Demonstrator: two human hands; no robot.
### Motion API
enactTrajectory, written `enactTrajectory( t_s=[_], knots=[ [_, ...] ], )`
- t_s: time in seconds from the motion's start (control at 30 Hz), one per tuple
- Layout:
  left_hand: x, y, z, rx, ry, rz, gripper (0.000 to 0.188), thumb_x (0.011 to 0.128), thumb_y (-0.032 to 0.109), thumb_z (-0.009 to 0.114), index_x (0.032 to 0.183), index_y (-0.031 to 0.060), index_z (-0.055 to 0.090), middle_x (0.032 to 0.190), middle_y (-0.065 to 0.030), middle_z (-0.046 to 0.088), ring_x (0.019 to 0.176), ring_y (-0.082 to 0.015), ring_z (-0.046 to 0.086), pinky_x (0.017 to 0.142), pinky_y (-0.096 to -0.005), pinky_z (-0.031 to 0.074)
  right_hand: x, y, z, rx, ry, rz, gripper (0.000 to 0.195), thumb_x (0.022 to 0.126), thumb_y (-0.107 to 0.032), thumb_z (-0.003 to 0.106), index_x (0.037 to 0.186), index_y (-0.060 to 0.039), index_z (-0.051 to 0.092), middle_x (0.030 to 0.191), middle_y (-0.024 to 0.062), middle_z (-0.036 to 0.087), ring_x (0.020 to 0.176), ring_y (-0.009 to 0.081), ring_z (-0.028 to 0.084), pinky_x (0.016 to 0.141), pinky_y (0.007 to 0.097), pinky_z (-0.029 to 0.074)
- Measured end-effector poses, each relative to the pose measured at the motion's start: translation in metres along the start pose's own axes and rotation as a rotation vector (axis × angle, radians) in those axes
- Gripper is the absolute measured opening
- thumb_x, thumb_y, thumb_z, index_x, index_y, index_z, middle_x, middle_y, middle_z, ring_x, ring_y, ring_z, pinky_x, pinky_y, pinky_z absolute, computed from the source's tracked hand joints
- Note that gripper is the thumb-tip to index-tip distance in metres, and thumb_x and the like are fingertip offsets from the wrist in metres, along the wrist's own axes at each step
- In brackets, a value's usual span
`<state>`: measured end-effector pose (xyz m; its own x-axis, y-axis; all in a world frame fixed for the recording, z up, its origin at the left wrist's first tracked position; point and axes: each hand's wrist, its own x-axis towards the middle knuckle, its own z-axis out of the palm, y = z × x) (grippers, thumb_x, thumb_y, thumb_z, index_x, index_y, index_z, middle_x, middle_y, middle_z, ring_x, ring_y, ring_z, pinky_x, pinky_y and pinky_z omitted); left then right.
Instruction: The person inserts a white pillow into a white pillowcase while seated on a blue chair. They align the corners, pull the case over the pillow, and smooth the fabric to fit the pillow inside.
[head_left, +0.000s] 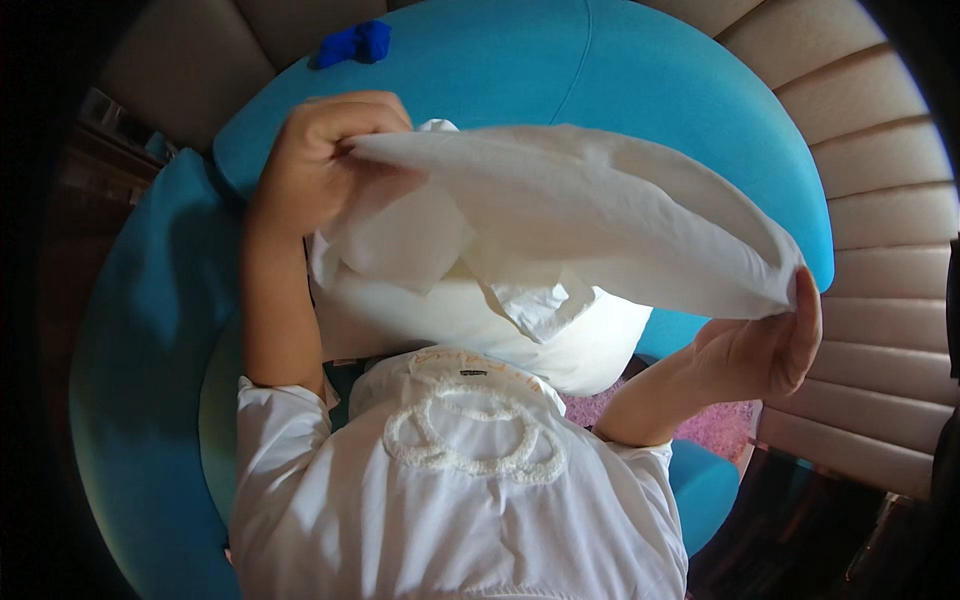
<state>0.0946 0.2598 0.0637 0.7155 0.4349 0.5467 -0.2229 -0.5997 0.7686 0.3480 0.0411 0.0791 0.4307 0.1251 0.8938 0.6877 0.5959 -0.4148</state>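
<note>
A thin white cloth garment (600, 210) is stretched in the air between my two hands, above my lap. My left hand (341, 150) grips its left end, fingers curled over the edge. At the lower right, my right hand (765, 352) pinches the other end between thumb and fingers. The upper edge of the cloth bows into a loose fold. Below hangs a crumpled white part (536, 304), which seems to belong to the same cloth. Under it lies a white cushion or similar padded thing (585, 352), partly hidden by the cloth.
A rounded turquoise upholstered seat (697, 82) spreads out before me, with a bunched blue cloth (356, 43) near its far left edge. A beige channelled backrest (885, 217) curves around it. A pink fluffy rug (716, 431) shows at the lower right.
</note>
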Motion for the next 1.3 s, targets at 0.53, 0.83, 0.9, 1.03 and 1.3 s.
enactTrajectory(
  t_s=[0.53,0.83,0.9,1.03,1.3],
  knots=[
    [-0.048,-0.002,0.171,0.414,0.338,0.102,0.037,0.066,0.013,0.083,0.095,0.0036,0.062,0.088,-0.0079,0.061,0.073,-0.024,0.059,0.061,-0.0336,0.047,-0.03,0.011,0.001,-0.093,-0.279,0.2,0.025,0.076,0.013,0.067,0.099,0.0074,0.062,0.097,0.0175,0.065,0.083,0.0189,0.063,0.071,0.0267,0.05],
    [-0.045,0.009,0.157,0.327,0.312,0.266,0.017,0.066,-0.001,0.065,0.078,0.0059,0.054,0.096,-0.0111,0.059,0.083,-0.0293,0.057,0.072,-0.0367,0.047,-0.039,0.008,-0.016,0.072,-0.122,0.338,0.02,0.083,0.009,0.065,0.102,0.0091,0.059,0.096,0.0183,0.064,0.084,0.0193,0.063,0.069,0.0224,0.05],
    [-0.046,0.013,0.151,0.176,0.239,0.317,0.014,0.068,0.001,0.062,0.076,0.006,0.052,0.097,-0.0115,0.059,0.084,-0.0289,0.057,0.074,-0.0367,0.047,-0.04,0.01,-0.017,0.122,-0.109,0.33,0.019,0.084,0.007,0.065,0.102,0.0092,0.059,0.095,0.0181,0.064,0.083,0.0191,0.063,0.067,0.0215,0.05],
    [-0.046,0.01,0.15,-0.086,0.232,0.182,0.016,0.066,-0.002,0.063,0.074,0.0071,0.051,0.096,-0.012,0.064,0.084,-0.0254,0.061,0.073,-0.0343,0.049,-0.04,0.007,-0.022,0.192,-0.165,0.337,0.019,0.087,0.002,0.064,0.105,0.0066,0.061,0.098,0.0181,0.065,0.088,0.0204,0.064,0.077,0.0287,0.054],
    [-0.032,-0.004,0.153,0.397,0.191,0.214,0.047,0.056,0.0,0.083,0.098,0.0019,0.062,0.096,-0.0155,0.064,0.095,-0.0301,0.062,0.091,-0.0457,0.045,-0.043,0.001,-0.016,0.2,-0.131,0.373,0.018,0.084,0.003,0.065,0.101,0.0079,0.06,0.091,0.0181,0.064,0.081,0.0185,0.062,0.067,0.0224,0.049]
  ],
)
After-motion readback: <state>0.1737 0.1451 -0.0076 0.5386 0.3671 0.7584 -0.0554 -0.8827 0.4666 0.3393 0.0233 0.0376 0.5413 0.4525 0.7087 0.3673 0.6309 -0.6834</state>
